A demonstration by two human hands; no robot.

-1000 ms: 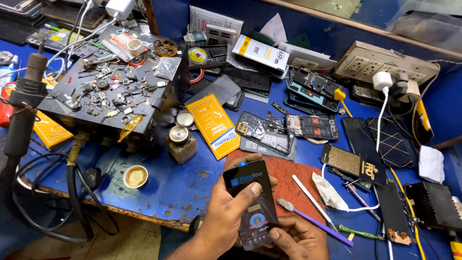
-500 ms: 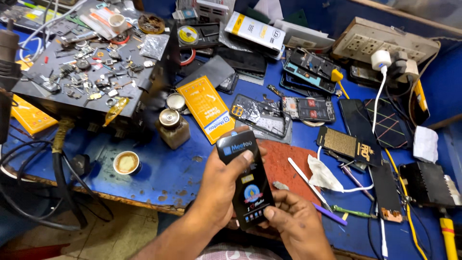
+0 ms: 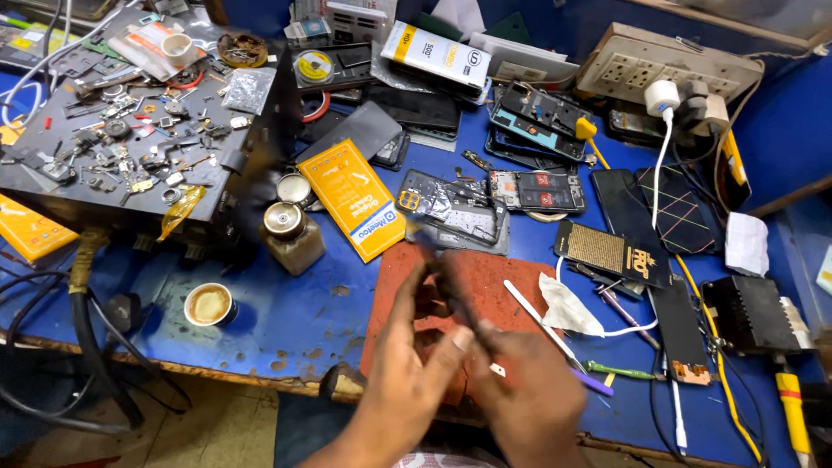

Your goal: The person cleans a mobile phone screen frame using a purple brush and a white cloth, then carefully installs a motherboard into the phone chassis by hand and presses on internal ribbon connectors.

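Observation:
My left hand [image 3: 406,348] and my right hand [image 3: 530,394] meet over the near edge of a red work mat [image 3: 503,264]. Between them they hold a dark phone [image 3: 446,279]. It is turned edge-on and blurred by motion, so it shows only as a thin dark bar rising from my fingers. The left fingers curl around its lower part, and the right thumb and fingers pinch its bottom end. The screen is hidden.
Left of the mat stand a capped glass bottle [image 3: 291,234], a small cup [image 3: 208,305] and a black box [image 3: 130,147] strewn with small parts. An orange packet [image 3: 357,199], opened phones [image 3: 452,208], a white tool [image 3: 542,322] and a power strip [image 3: 669,65] crowd the blue table [image 3: 295,312].
The phone, earlier flat with its lit screen facing up in my left hand, has turned edge-on between both hands. The view has shifted slightly downward.

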